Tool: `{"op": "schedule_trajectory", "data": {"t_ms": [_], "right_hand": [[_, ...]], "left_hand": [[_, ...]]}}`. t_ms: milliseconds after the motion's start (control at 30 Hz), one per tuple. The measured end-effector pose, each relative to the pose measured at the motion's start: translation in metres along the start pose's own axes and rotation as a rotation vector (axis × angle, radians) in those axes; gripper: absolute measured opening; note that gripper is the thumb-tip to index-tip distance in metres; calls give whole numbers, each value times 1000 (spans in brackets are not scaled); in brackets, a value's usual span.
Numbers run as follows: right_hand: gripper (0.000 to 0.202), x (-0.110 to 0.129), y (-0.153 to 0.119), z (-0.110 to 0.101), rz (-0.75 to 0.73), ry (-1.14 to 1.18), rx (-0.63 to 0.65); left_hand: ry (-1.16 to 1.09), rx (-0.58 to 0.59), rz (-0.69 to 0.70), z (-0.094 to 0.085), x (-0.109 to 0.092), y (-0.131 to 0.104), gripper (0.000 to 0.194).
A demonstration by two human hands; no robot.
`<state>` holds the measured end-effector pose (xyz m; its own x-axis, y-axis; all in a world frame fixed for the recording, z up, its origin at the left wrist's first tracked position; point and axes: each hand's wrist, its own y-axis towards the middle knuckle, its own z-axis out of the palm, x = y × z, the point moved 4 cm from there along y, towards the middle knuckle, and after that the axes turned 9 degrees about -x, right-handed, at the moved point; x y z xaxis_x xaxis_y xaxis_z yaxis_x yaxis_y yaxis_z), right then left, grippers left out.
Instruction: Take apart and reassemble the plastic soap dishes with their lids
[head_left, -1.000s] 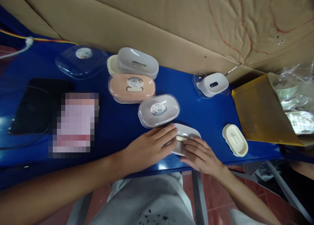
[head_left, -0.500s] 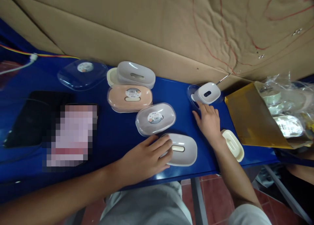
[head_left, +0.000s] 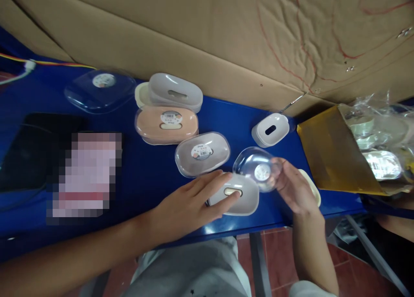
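Observation:
My right hand pinches a clear plastic lid with a round label by its right end, tilted just above a grey soap dish. My left hand rests on that grey soap dish, its fingers apart and one fingertip at the cream bar in the middle slot. Just behind lies a lidded grey soap dish with a label. Further back, a peach soap dish also has a clear lid. A small white slotted tray sits at the back right.
A cardboard box with wrapped dishes stands at the right. Partly behind my right wrist is a cream tray. Another clear lid, a grey dish, a phone and a black item occupy the left. Cardboard lines the back.
My right hand has moved from beside the white tray toward me, now with the clear lid in it. My left hand's fingers have spread further over the grey dish.

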<state>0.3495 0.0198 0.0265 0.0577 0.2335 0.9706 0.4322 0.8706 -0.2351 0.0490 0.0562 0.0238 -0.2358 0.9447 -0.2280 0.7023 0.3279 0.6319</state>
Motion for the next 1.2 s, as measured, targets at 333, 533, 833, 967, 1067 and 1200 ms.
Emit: {"op": "schedule_trajectory", "data": {"t_ms": [333, 533, 833, 967, 1067, 1200], "right_hand": [[39, -5, -49, 40, -595, -649, 40], [83, -3, -66, 54, -953, -949, 477], [66, 6, -62, 71, -1137, -1100, 636], [57, 6, -60, 74, -1218, -1155, 610], [54, 8, -61, 75, -1265, -1163, 635], [55, 9, -60, 76, -1246, -1157, 632]], "left_hand": [[-12, 114, -33, 10, 0, -1, 68], [-52, 114, -64, 8, -1, 2, 76], [-168, 117, -198, 11, 4, -3, 75], [-188, 133, -220, 9, 5, 0, 67], [-193, 137, -223, 7, 5, 2, 65], [-230, 143, -247, 8, 5, 1, 70]]}}
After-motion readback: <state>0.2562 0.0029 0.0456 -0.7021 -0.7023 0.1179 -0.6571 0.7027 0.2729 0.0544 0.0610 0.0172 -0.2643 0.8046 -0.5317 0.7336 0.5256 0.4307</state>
